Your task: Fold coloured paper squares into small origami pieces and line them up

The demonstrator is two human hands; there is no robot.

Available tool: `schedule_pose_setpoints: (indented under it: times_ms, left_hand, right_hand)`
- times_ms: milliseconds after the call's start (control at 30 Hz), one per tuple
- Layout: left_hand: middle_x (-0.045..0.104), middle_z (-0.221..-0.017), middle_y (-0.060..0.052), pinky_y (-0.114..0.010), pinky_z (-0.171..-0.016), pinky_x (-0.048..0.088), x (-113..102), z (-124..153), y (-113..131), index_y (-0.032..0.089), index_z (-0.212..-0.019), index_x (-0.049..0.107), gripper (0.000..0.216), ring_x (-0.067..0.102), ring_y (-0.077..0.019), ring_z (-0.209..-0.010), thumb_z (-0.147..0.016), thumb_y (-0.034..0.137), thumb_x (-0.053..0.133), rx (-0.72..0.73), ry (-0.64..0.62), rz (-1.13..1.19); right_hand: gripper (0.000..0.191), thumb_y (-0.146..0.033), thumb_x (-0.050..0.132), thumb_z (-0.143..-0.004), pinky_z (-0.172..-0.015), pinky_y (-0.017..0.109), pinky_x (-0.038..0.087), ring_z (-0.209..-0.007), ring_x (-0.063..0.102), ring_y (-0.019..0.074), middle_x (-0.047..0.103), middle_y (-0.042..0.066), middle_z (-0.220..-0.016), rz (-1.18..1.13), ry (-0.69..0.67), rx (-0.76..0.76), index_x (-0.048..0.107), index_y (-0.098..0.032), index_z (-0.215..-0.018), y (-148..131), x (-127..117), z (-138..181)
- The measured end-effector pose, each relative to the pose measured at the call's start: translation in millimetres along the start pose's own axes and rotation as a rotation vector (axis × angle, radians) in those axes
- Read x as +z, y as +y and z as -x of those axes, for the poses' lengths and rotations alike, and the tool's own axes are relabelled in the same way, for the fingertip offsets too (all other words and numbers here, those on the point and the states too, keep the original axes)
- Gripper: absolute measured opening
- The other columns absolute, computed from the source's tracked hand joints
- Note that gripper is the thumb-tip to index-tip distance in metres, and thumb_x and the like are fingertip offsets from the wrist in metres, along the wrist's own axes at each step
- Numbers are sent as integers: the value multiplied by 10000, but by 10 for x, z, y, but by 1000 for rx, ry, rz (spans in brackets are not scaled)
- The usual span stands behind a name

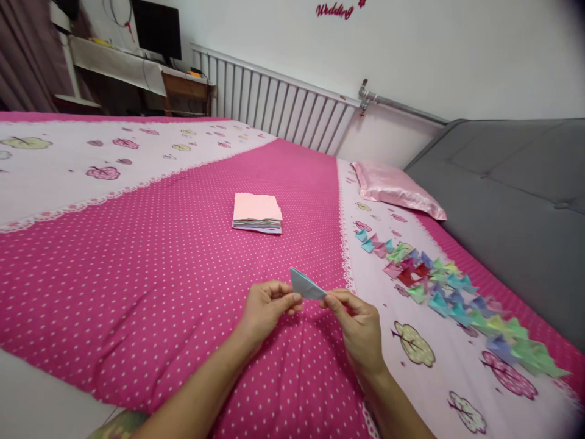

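A small light-blue folded paper (pixel 307 285) is held up over the pink dotted bedspread, between my two hands. My left hand (pixel 270 306) pinches its left corner between thumb and fingers. At the opposite, right corner, my right hand (pixel 355 322) grips it the same way. The paper has a pointed, roughly triangular shape with a crease across its face. Beyond the hands lies a stack of square coloured paper (pixel 257 209), with a pink sheet on top. To the right, several folded paper boats (pixel 439 292) in many colours sit in rows on the bedspread.
The bedspread (pixel 173 262) covers a wide bed. A pink pillow (pixel 395 188) rests against the grey headboard (pixel 512 183) at the right. Behind the bed are a white radiator (pixel 274 97) and a desk (pixel 123 70) with a black monitor (pixel 156 29).
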State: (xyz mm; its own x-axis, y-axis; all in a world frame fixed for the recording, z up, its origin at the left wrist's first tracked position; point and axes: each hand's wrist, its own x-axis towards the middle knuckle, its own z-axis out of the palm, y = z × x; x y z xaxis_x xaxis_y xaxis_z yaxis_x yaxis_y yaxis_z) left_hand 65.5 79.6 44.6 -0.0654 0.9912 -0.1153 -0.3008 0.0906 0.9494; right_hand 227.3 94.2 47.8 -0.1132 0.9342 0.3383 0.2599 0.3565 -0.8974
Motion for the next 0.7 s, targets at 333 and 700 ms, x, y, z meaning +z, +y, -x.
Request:
schedule_pose_setpoints:
  times_ms: [333, 700]
  left_hand:
    - [606, -496, -25, -206, -468, 360, -24, -24, -72, 116, -554, 644, 135, 483, -82, -443, -592, 233, 701, 15, -9, -129]
    - [625, -525, -31, -211, -498, 397, 0, -2, -70, 114, -594, 647, 207, 515, -87, -462, -616, 313, 699, -26, -165, -107]
  right_hand:
    - [177, -301, 621, -746, -798, 356, 450, -859, 598, 208, 665, 54, -883, 30, -17, -31, 662, -190, -878, 60, 1, -23]
    - [164, -323, 640, -725, -604, 274, 440, -595, 551, 139, 625, 1, -626, -114, -24, 110, 650, -167, -675, 85, 44, 0]
